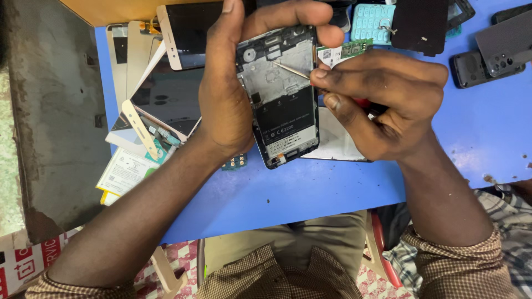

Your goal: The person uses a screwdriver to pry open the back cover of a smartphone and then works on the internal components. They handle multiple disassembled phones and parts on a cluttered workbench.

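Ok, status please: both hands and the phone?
Left hand grips opened phone. Right hand holds screwdriver, tip on phone's upper part. Nothing blocking; loose parts lie left.

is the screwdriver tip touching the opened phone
Touching: the head view shows the screwdriver tip resting on the opened phone, with no gap visible.

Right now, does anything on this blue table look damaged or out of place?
Yes. The phone in the left hand has its back off, insides bare. Left of it, loose phone panels lie piled askew over the table edge.
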